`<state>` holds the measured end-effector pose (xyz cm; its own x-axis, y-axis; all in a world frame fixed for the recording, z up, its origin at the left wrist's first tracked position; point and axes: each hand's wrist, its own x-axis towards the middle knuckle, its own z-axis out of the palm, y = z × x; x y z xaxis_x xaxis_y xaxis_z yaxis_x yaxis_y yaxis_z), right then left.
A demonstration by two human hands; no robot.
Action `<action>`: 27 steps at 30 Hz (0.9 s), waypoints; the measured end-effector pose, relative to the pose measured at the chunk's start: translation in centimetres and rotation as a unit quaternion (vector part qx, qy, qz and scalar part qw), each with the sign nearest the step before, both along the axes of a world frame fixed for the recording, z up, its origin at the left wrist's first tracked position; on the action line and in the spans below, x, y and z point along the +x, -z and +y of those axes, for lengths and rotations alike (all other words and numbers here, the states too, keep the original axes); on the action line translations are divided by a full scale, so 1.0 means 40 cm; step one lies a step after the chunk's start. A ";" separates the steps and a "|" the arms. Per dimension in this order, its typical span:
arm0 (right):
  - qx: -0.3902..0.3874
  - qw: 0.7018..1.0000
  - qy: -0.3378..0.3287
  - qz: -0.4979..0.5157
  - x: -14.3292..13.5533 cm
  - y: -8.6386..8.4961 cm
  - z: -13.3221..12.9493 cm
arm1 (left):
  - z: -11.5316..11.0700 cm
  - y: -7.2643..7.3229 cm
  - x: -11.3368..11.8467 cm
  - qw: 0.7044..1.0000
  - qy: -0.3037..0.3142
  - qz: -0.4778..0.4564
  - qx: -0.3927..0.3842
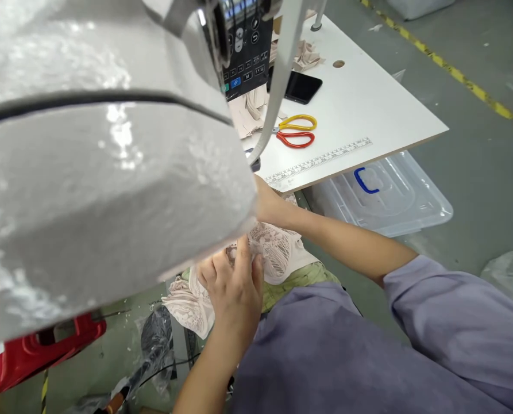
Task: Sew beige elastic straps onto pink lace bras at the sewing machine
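1. The lace fabric is spread beside and partly beneath the sewing machine, over a green cloth by the wearer's body.
2. It is judged to be light, limp and easily snagged; the openwork could be stretched or torn if pulled hard.
3. A hold is best taken on the plainer, denser edge, with the openwork merely supported flat.
4. Two hands are seen: the left hand is laid on the lace, fingers extended; whether any is pinched cannot be told. The right hand is partly hidden by the machine, so its grip cannot be told.
5. On the bench, one pair of scissors and one phone are counted; fabric strips are too overlapped to count.
6. One clear plastic box is seen below.
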<state>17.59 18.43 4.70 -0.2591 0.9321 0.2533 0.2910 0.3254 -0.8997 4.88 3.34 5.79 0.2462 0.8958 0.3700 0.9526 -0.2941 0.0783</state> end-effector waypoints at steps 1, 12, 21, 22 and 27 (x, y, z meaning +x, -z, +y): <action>0.004 1.000 -0.001 -0.012 0.000 0.004 0.003 | 0.001 0.000 0.000 1.000 0.000 0.000 0.000; 0.029 0.999 -0.005 -0.037 0.002 0.020 0.010 | 0.003 -0.003 0.003 1.000 0.003 -0.015 -0.014; 0.034 0.999 -0.007 0.017 -0.005 0.024 0.000 | 0.008 0.029 -0.064 0.989 -0.025 -0.136 0.046; 0.034 0.999 -0.007 0.023 -0.006 0.026 -0.001 | 0.012 0.036 -0.079 0.983 -0.047 -0.171 0.037; 0.048 0.999 -0.019 0.018 -0.012 0.031 0.000 | 0.044 0.063 -0.137 0.922 -0.119 -0.354 -0.102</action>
